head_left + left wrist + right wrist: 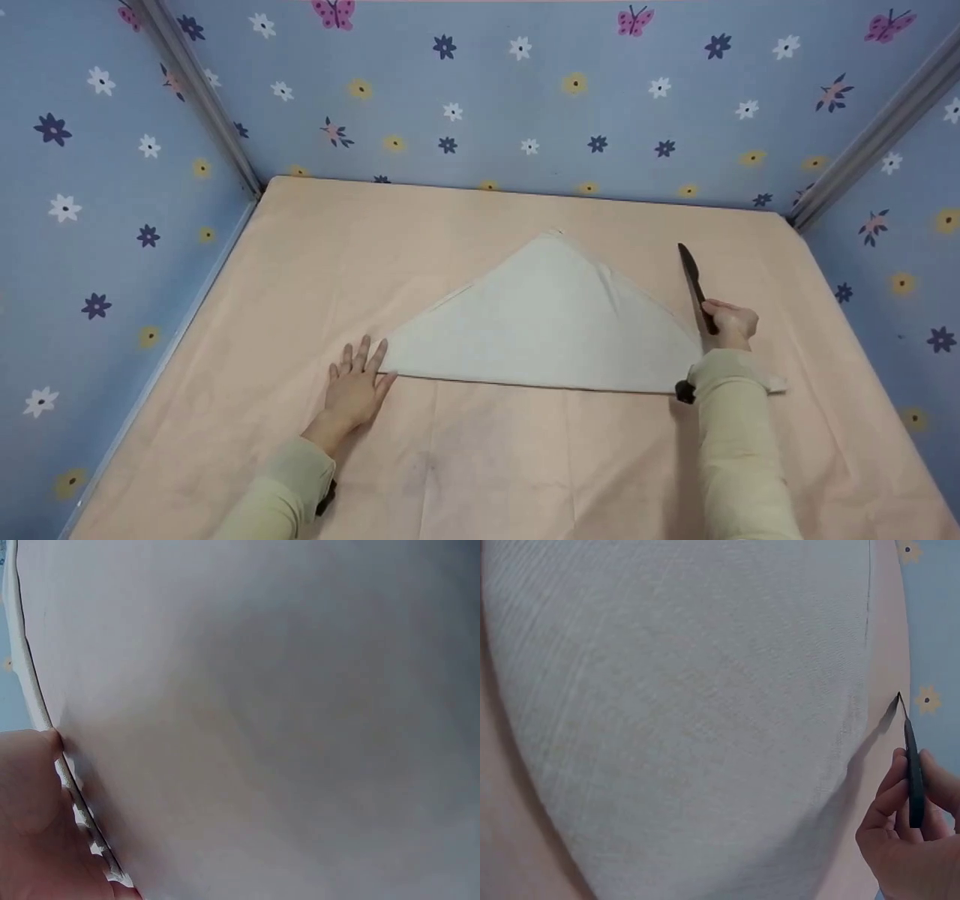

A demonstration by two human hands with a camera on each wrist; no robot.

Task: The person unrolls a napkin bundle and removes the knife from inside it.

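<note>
A white cloth lies folded into a triangle, its long edge toward me and its peak at the far side. My left hand rests with spread fingers at the cloth's left corner; in the left wrist view, fingers show along the cloth's edge. By the right corner, my right hand grips a black knife by its handle, with the blade pointing away from me. The right wrist view shows the knife pinched between thumb and fingers, beside the cloth. My right sleeve hides part of the right corner.
A peach cover with creases spreads over the table. Blue flowered panels stand at the back and both sides, joined by grey metal posts at the rear corners. A bit of white cloth shows right of my right sleeve.
</note>
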